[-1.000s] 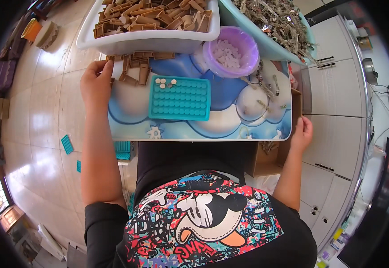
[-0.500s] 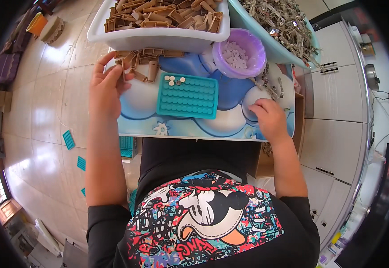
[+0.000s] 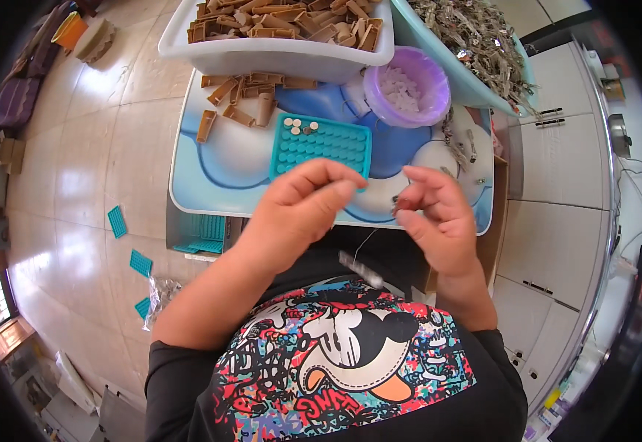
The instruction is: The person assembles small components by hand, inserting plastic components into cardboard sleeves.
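My left hand (image 3: 299,210) hangs over the table's front edge, thumb and forefinger pinched together; whatever is between the tips is too small to make out. To its right, my right hand (image 3: 442,221) holds a small dark reddish piece (image 3: 403,205) at its fingertips. Below and between the hands dangles a small clear-silver stick-like piece (image 3: 361,269) on a thin wire; where the wire's upper end leads is unclear. Partly behind my left hand lies a teal tray (image 3: 328,151) with rows of round hollows. Several white discs (image 3: 297,123) sit in its far left corner.
Brown tapered plastic shells (image 3: 264,109) lie at the table's far left, before a white bin (image 3: 277,55) of them. A purple bowl (image 3: 431,99) holds translucent white bits. Behind it, a pale teal tub (image 3: 476,81) is heaped with wired parts. Teal trays (image 3: 117,221) lie on the floor.
My left hand has come from the brown shells to the middle front, and a lone shell now shows where it was. My right hand has turned and lifted the dark piece; the dangling piece has appeared.
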The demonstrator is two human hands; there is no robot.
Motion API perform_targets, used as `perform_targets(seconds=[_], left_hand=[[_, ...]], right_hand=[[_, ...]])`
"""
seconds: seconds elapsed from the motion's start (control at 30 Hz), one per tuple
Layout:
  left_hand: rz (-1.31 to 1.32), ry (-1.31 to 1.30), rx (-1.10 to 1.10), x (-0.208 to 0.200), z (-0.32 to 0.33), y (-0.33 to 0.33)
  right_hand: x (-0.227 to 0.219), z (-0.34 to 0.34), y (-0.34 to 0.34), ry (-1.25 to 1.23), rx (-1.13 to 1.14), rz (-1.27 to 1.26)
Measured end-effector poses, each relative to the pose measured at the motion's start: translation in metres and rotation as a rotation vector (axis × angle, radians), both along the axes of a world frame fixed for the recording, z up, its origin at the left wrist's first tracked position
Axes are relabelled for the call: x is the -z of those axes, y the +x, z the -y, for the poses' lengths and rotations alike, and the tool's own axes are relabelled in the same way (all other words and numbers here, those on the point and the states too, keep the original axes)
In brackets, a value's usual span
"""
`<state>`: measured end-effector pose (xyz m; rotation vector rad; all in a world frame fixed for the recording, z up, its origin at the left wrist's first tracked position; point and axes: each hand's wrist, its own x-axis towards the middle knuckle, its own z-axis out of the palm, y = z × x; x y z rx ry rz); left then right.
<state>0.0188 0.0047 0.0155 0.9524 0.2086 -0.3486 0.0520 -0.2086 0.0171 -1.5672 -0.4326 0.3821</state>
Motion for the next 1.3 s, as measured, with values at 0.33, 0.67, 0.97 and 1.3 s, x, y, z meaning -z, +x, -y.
perform_targets(seconds=[0.33, 0.67, 0.97, 1.3], left_hand=[[-0.035, 0.066, 0.009, 0.021, 0.009, -0.011], [0.106, 0.365, 0.005, 0.033, 0.008, -0.018], [-0.052, 0.143, -0.127, 0.024, 0.001, -0.017], [-0.177, -0.002, -0.077, 0.035, -0.009, -0.016]], right_hand=[[0.017, -0.03, -0.013, -0.027, -0.027, 0.043], [0.013, -0.035, -0.002, -0.276, 0.025, 0.383], [0.013, -0.043, 0.002, -0.296, 0.01, 0.59], [0.03, -0.061, 0.0, -0.15, -0.072, 0.445]])
